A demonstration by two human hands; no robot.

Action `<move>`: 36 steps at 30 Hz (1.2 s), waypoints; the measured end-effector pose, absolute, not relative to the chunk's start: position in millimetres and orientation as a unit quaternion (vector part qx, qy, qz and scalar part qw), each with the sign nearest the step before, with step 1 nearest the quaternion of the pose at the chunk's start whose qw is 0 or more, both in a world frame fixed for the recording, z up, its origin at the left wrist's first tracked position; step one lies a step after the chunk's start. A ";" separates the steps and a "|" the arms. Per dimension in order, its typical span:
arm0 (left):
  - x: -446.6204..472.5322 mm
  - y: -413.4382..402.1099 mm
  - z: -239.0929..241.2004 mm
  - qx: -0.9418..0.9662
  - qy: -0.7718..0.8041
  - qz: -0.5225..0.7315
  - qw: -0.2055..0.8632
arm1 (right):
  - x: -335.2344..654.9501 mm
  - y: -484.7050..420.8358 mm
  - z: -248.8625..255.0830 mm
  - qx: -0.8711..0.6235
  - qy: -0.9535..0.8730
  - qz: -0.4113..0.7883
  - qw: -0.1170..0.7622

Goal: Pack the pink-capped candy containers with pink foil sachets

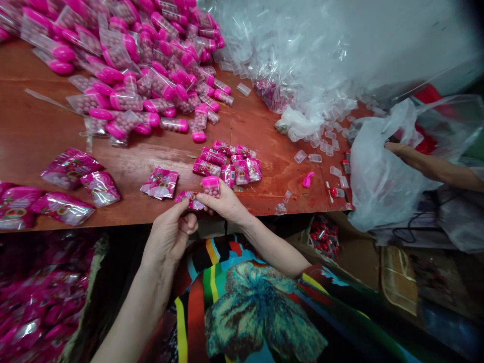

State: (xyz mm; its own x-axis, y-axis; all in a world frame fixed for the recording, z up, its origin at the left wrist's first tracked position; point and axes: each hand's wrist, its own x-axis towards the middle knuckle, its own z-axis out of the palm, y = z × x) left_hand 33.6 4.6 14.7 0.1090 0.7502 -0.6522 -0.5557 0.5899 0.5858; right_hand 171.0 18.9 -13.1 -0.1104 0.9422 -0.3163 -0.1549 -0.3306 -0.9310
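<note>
At the table's front edge my left hand (177, 226) pinches one side of a small pink printed wrapper (188, 199). My right hand (226, 202) has its thumb on the wrapper's other side and also holds a clear candy bottle with a pink cap (211, 185), filled with small pale balls. Whether the bottle is partly inside the wrapper I cannot tell. Just beyond my hands lies a cluster of pink wrappers (242, 169). One more pink packet (160, 182) rests flat to the left of them.
A large heap of pink-capped bottles (151, 75) covers the back left. Filled pink packets (68, 206) lie at left, above a box of pink packets (41, 292). Clear plastic bags (280, 55) and small clear cups (325, 143) are at back right. Another person's arm (427, 164) reaches into a white bag (385, 166).
</note>
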 end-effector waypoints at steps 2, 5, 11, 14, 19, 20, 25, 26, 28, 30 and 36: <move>33.1 4.9 14.9 0.092 0.508 0.449 0.729 | 174.2 18.9 -13.6 -0.495 -0.377 0.656 0.427; 31.7 5.1 13.6 0.069 0.521 0.472 0.708 | 181.5 14.3 -11.2 -0.450 -0.343 0.692 0.448; 34.5 3.0 9.7 0.051 0.527 0.486 0.695 | 188.9 -8.1 1.5 -0.425 -0.386 0.704 0.418; 37.9 0.9 9.8 0.059 0.523 0.486 0.698 | 184.1 -16.3 2.3 -0.447 -0.421 0.681 0.400; 39.1 -2.4 10.6 0.081 0.522 0.490 0.694 | 176.5 -21.7 -2.9 -0.467 -0.422 0.672 0.390; 38.9 -2.9 10.1 0.085 0.522 0.493 0.690 | 176.3 -22.4 -3.4 -0.463 -0.420 0.674 0.393; 38.0 -4.2 5.6 0.091 0.534 0.503 0.673 | 180.3 -23.9 -5.4 -0.431 -0.379 0.706 0.415; 38.0 -4.4 4.9 0.091 0.538 0.504 0.669 | 181.3 -23.1 -6.4 -0.419 -0.364 0.717 0.422; 38.0 -4.7 4.1 0.092 0.545 0.507 0.661 | 182.7 -20.8 -8.7 -0.394 -0.325 0.741 0.437; 38.2 -4.9 3.9 0.094 0.549 0.509 0.656 | 183.8 -18.9 -10.9 -0.379 -0.279 0.763 0.443; 40.5 -5.9 4.9 0.099 0.563 0.516 0.638 | 184.1 -21.9 -17.3 -0.420 -0.275 0.726 0.470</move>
State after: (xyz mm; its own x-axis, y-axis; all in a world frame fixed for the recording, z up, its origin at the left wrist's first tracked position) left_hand 40.5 -5.9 4.9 -0.1673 0.7695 -0.6163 -0.5466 0.4478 0.7076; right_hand 184.1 -21.9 -17.3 -0.2050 0.9138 -0.3508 -0.4507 -0.4062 -0.7949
